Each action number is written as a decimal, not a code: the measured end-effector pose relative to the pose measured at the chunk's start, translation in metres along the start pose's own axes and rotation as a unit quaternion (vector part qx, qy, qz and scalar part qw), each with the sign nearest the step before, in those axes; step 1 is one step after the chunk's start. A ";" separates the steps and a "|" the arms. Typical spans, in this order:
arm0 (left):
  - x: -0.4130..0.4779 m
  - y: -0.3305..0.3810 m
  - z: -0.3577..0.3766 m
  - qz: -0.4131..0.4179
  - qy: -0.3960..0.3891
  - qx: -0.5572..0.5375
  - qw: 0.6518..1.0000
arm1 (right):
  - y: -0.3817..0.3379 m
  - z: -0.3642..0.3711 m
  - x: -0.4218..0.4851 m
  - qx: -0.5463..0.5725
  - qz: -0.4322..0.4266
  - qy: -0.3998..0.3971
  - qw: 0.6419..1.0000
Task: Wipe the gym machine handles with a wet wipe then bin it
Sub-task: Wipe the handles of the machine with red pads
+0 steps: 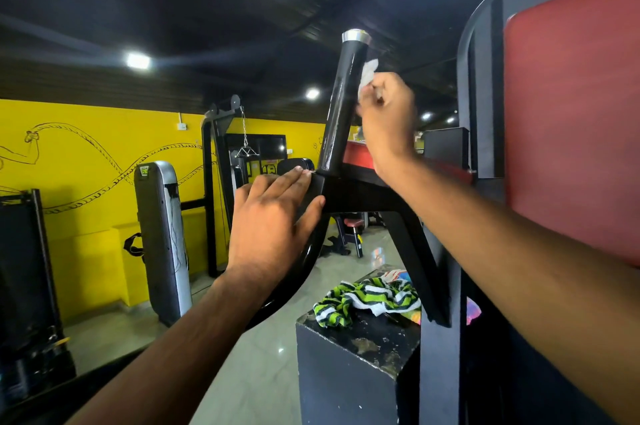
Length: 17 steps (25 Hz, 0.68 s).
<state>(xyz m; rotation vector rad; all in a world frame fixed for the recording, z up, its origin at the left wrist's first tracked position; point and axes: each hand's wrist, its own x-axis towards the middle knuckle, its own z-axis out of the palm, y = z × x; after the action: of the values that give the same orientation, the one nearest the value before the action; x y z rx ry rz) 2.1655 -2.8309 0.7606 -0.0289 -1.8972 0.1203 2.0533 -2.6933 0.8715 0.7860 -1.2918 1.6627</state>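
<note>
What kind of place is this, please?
Most likely a gym. A cable machine stands by a yellow wall painted with battle ropes, and the right hand wipes a black machine handle beside a red pad.

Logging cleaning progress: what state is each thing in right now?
Wipe: crumpled, pressed against the handle.
Handle: upright, tilted, glossy.
Right hand: gripping the wipe.
Left hand: open, flat on the frame.
Towel: rumpled on the block.
</note>
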 end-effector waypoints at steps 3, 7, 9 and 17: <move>0.001 0.000 0.001 -0.002 0.003 -0.004 1.000 | 0.000 -0.008 -0.006 -0.165 -0.292 -0.003 0.942; 0.001 -0.002 0.001 0.001 0.004 -0.007 1.000 | -0.011 -0.005 0.024 -0.320 -0.395 -0.008 0.861; 0.001 -0.002 0.001 0.000 0.002 -0.009 1.000 | -0.007 -0.002 0.029 -0.425 -0.469 -0.057 0.773; -0.002 -0.002 0.003 0.002 0.009 -0.005 1.000 | -0.030 -0.015 -0.009 -0.544 -0.483 -0.230 0.647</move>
<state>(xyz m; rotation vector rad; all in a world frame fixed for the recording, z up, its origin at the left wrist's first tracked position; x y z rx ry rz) 2.1637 -2.8333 0.7583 -0.0414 -1.8792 0.1128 2.0848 -2.6780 0.8720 0.8445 -1.4637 -0.2978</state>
